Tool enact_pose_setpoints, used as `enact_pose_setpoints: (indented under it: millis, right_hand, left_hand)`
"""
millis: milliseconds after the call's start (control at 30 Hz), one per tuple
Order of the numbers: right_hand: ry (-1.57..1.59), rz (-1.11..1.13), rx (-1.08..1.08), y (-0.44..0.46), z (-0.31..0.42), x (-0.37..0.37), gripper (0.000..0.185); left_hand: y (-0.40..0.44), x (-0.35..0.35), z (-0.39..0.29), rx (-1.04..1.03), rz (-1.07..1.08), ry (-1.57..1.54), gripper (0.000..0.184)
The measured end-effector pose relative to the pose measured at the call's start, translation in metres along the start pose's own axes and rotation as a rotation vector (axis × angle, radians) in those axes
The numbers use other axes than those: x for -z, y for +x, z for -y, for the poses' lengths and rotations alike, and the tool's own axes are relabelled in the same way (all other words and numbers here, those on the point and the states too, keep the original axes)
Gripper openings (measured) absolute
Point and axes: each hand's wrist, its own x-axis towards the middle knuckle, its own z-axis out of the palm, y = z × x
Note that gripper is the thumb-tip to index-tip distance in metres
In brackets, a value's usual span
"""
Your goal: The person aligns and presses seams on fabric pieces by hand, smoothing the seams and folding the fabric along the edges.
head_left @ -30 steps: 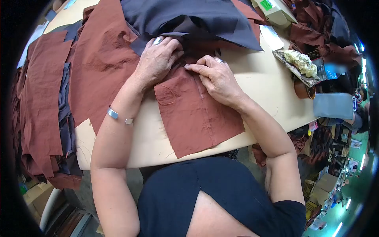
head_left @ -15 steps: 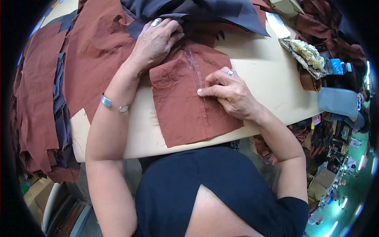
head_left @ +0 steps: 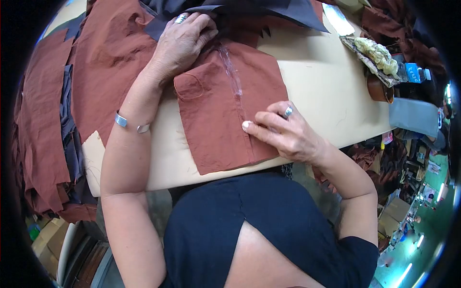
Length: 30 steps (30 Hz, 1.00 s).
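A rust-brown fabric piece (head_left: 211, 129) lies near the table's front edge, with a seam down its middle. Whitish, shiny residue (head_left: 230, 72) marks the upper part of that seam, and a loose thread loop (head_left: 188, 85) rests at its left side. At the top of the piece, my left hand (head_left: 185, 43) is closed on the fabric, fingertips against the dark cloth (head_left: 278, 12). My right hand (head_left: 290, 134) presses a pale fingertip to the lower seam, its other fingers curled. Whatever may be between those fingers is hidden.
More rust-brown cloth (head_left: 108, 62) spreads to the left beside stacked layers (head_left: 43, 120). On the right stand a brown container (head_left: 379, 89) topped by a crumpled yellowish lump (head_left: 377, 55), a bottle (head_left: 415, 73) and a grey flat-topped object (head_left: 414, 116). The table edge (head_left: 173, 180) runs before my body.
My right hand has slid down along the seam toward the front edge. My left hand still holds the top; the fabric appears slightly higher and further left in view.
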Motion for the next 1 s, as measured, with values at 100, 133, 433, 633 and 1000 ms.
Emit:
enact_pose_setpoints:
  millis: [100, 133, 433, 633, 1000]
  right_hand:
    - [-0.042, 0.028, 0.038, -0.008, 0.012, 0.002, 0.036]
    - [-0.023, 0.027, 0.042, -0.009, 0.016, 0.003, 0.034]
    - [0.091, 0.062, -0.162, -0.001, 0.023, 0.005, 0.035]
    - [0.132, 0.072, 0.0, -0.011, 0.022, 0.017, 0.026]
    - [-0.838, 0.019, -1.154, -0.147, -0.087, 0.184, 0.055]
  left_hand:
    - [0.0, -0.002, 0.002, 0.005, -0.003, -0.009, 0.016]
    - [0.0, -0.002, 0.002, 0.005, -0.002, -0.008, 0.017]
    - [-0.001, -0.007, 0.004, 0.007, -0.025, -0.02, 0.018]
    - [0.0, -0.001, 0.005, -0.035, -0.022, -0.032, 0.017]
    - [0.002, 0.005, -0.003, 0.094, 0.064, -0.06, 0.014]
